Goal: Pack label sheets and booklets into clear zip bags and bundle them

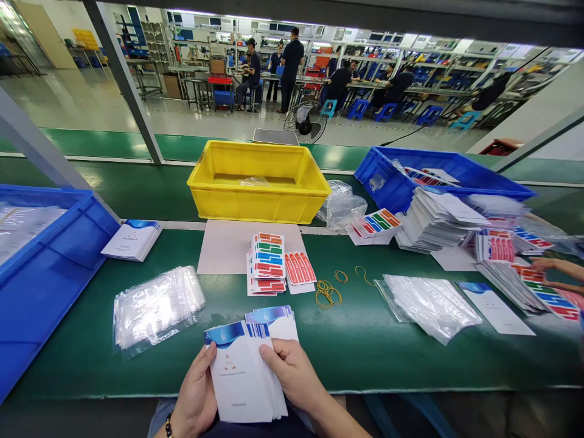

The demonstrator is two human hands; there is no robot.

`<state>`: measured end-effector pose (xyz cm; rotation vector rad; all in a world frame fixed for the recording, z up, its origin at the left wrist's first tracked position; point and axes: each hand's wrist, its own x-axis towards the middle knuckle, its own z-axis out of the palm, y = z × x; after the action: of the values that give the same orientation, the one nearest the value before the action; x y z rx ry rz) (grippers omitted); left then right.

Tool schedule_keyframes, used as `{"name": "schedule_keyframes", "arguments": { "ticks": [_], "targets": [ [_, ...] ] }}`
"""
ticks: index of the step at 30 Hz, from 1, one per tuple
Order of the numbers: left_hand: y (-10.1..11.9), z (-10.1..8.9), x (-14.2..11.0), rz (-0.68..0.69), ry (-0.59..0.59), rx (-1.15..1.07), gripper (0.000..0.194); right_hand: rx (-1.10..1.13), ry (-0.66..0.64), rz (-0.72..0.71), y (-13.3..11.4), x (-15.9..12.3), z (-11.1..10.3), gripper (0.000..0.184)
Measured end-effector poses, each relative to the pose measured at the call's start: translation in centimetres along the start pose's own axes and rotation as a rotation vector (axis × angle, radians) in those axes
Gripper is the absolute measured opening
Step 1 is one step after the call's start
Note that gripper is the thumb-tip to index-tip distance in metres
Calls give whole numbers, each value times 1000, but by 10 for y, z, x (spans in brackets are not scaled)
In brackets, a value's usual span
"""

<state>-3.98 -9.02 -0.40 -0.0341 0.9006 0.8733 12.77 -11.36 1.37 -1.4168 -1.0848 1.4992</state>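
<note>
A fanned stack of white booklets point(241, 377) with blue wave tops is held at the table's front edge. My left hand point(197, 380) grips its left side, thumb on the top cover. My right hand point(292, 371) grips the right side, thumb pressed on the fanned edges. Just behind the stack, more blue-topped booklets point(274, 319) show, partly hidden by it; whether they are held too I cannot tell. Beyond lie colourful sticker sheets point(268, 261) and red label sheets point(300, 269). Clear plastic bags point(157, 307) lie to the left, more plastic bags point(431, 304) to the right.
A yellow bin point(258, 204) stands at the back, blue bins point(59, 243) at left and back right. Rubber bands point(327, 294) lie mid-table. Booklets point(132, 240) sit at left, a tall paper stack point(433, 222) at right. Another person's hand point(559, 274) reaches in from the right.
</note>
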Motion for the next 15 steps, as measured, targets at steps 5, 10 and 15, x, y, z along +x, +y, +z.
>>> {"name": "schedule_keyframes", "arguments": {
  "ticks": [5, 10, 15],
  "targets": [
    [1, -1, 0, -28, -12, -36, 12, 148, 8, 23, 5, 3, 2, 52],
    [2, -1, 2, -54, -11, -54, 9, 239, 36, 70, 7, 5, 6, 50],
    [1, 1, 3, -48, -5, -38, 8, 103, 142, -80, 3, 0, 6, 38]
  ]
}}
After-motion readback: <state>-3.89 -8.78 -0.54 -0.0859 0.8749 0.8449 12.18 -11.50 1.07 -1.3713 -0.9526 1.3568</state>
